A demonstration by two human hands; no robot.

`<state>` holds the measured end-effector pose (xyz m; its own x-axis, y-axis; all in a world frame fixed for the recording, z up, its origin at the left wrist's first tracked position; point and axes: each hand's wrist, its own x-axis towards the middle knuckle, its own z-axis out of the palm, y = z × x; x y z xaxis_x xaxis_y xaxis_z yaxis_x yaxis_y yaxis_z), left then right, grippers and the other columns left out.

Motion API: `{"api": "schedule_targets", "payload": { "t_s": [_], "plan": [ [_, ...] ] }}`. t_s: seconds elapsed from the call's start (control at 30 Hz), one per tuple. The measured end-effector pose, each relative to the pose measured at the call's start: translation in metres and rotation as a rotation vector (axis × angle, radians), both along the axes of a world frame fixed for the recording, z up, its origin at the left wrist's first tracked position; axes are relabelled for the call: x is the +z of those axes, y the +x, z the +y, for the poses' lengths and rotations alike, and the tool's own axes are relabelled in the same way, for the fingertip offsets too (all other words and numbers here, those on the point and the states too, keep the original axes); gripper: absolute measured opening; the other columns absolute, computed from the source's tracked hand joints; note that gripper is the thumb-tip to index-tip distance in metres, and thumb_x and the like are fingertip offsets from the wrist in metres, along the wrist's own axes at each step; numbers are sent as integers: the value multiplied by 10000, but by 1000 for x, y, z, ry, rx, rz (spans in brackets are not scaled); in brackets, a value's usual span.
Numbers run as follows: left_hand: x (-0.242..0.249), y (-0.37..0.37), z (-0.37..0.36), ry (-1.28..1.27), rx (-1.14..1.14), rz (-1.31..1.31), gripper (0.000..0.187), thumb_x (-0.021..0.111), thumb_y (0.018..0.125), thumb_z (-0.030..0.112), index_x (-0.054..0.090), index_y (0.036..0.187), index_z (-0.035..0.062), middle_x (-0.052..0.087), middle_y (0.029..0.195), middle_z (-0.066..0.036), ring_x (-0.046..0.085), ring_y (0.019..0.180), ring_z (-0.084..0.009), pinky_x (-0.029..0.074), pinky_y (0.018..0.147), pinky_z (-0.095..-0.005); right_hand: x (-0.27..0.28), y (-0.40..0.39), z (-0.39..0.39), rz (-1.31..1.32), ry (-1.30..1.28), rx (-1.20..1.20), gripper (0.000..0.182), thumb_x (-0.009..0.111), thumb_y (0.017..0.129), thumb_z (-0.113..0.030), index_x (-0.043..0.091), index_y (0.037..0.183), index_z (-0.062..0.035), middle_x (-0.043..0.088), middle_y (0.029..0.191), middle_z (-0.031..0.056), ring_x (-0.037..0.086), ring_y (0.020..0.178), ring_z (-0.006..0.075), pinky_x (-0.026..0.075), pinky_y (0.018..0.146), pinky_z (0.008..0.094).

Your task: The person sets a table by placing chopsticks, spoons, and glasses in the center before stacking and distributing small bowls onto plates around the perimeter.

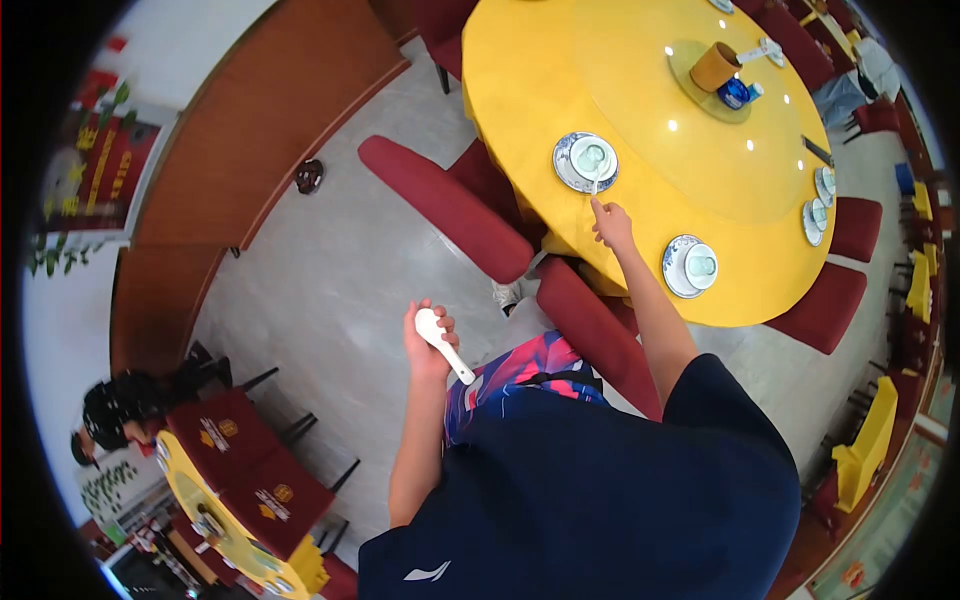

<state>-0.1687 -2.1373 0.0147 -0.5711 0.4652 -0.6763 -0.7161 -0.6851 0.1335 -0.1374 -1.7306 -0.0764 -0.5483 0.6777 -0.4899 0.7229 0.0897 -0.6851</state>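
Left hand (412,343) grips soup spoon (431,326). Right hand (614,226) pinches spoon handle (596,186); bump from it may tip glass (592,157).

Way through at left, tight mid-frame

On the desk (500,50) at upper right, there is room to pass over yellow cloth (525,110) left of the upper setting (587,162). The gap between that and the lower setting (690,267) is partly taken by the right hand (613,225). A brown container (716,67) blocks the top right. Two red chairs (450,210) bar the rim mid-frame; grey floor (330,270) opens at centre left.
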Motion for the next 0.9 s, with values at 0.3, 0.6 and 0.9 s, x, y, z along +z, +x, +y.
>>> {"api": "schedule_targets", "payload": {
  "t_s": [0.3,0.6,0.9],
  "plan": [
    [15,-129,44,15,-150,15,277,534,949,457,543,946,180,570,849,-14,551,684,-103,459,476,-234,-65,-44,23,-47,433,-17,437,497,962,-370,623,845,32,651,634,158,656,518,238,517,504,358],
    [7,-262,48,-35,-405,73,338,510,957,493,567,938,160,579,816,-19,569,663,-126,468,472,-247,59,-52,-41,207,216,-476,378,471,992,-314,617,853,5,592,636,87,567,513,141,450,488,290],
    [9,-422,-4,-106,-502,117,406,507,946,537,565,970,136,620,875,-41,633,791,-167,552,673,-328,177,-254,-298,483,-399,-238,272,456,1021,-256,614,926,-56,549,635,2,495,500,68,378,451,206]
  ]
}}
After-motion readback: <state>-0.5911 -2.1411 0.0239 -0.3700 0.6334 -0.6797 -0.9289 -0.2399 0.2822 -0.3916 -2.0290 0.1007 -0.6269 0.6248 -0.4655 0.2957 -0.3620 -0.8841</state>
